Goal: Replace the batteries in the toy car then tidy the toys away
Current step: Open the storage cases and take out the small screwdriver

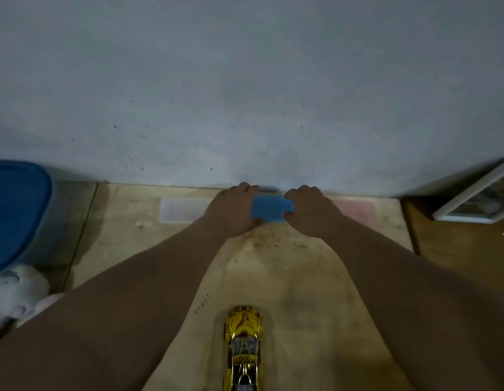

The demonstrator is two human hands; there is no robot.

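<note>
Gripping a blue plastic case from both ends: left hand curls round its left end, right hand round its right, both arms stretched fwd. Case sits at the far edge of the wooden table, right by the wall. Gold toy car rests near the person, btwn the forearms, untouched. Blue bin lid and white plush toy off to the left; picture frame on the right.

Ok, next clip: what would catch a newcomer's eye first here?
Both hands, left hand and right hand, grip a small blue plastic block at the far edge of the worn beige table, against the wall. Nearer the camera, a shiny gold toy car sits between the forearms.
</note>
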